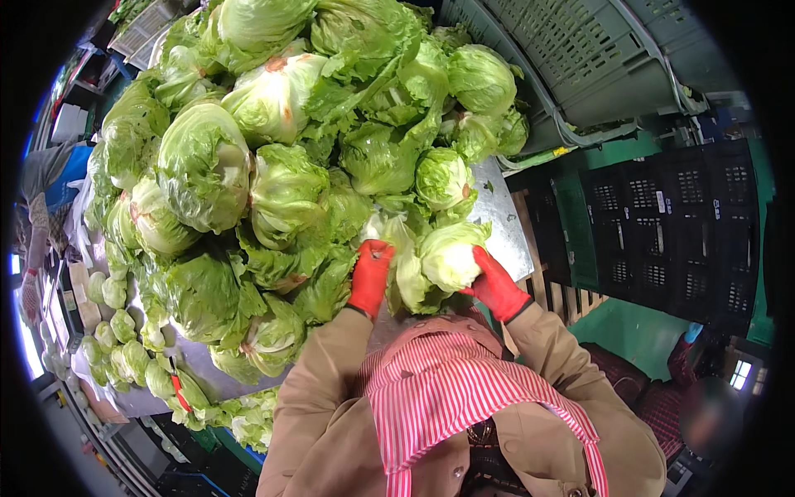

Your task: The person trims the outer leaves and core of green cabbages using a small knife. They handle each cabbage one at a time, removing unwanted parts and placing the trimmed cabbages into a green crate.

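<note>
My left hand (372, 276), in a red glove, has its fingers closed at the edge of some pale outer leaves (405, 267); whether it grips one cannot be made out. To its right, my right hand (499, 284), gloved in red too, holds a trimmed-looking pale lettuce head (454, 258) by its right side, thumb and fingers around it. Loose leaves hang beneath that head. A large heap of lettuce heads (205, 168) rises in front and to the left, some with brownish cut stems. Part of the metal table (506, 217) shows at the right.
Grey-green plastic crates (596, 56) stand at the upper right, with stacked black crates (677, 217) beyond a wooden pallet (574, 301). A red-handled knife (179, 392) lies among lettuce at lower left. One person (667, 404) is at lower right, another (38, 248) at far left.
</note>
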The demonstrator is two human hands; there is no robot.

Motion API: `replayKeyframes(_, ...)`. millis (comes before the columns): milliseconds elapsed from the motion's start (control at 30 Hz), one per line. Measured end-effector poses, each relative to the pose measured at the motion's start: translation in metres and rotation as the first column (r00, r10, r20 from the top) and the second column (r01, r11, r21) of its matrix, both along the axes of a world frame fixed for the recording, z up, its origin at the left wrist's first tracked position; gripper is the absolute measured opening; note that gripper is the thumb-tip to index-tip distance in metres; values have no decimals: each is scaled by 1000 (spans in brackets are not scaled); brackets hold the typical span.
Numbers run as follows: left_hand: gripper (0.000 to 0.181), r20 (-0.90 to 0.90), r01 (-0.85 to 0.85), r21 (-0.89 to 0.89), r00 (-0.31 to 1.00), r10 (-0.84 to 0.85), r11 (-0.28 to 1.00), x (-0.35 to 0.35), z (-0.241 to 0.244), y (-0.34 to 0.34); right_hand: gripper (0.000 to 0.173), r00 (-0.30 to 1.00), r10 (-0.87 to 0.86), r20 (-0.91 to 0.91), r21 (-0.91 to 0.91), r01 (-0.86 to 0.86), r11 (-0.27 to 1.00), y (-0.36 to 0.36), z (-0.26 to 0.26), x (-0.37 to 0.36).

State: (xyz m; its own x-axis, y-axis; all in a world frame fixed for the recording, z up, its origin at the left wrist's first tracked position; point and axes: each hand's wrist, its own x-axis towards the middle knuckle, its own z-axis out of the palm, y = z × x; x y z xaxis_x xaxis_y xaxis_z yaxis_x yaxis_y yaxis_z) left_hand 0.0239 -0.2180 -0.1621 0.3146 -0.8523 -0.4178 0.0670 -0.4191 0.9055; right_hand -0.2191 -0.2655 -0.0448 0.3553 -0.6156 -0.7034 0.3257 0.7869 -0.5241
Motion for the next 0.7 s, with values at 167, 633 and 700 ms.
replayKeyframes(167,43,196,194,-342,972,-132,919,-34,92,-29,93,747,82,-660,-408,-448,796,2,-22,-3)
replayKeyframes(633,32,270,155,-409,962,-43,899,-17,124,-19,100,727,337,-599,-494,-666,558,-21,41,22)
replayKeyframes(700,25,116,101,-327,991,-66,939,-12,101,-16,100,670,333,-664,-491,-726,482,-23,50,28)
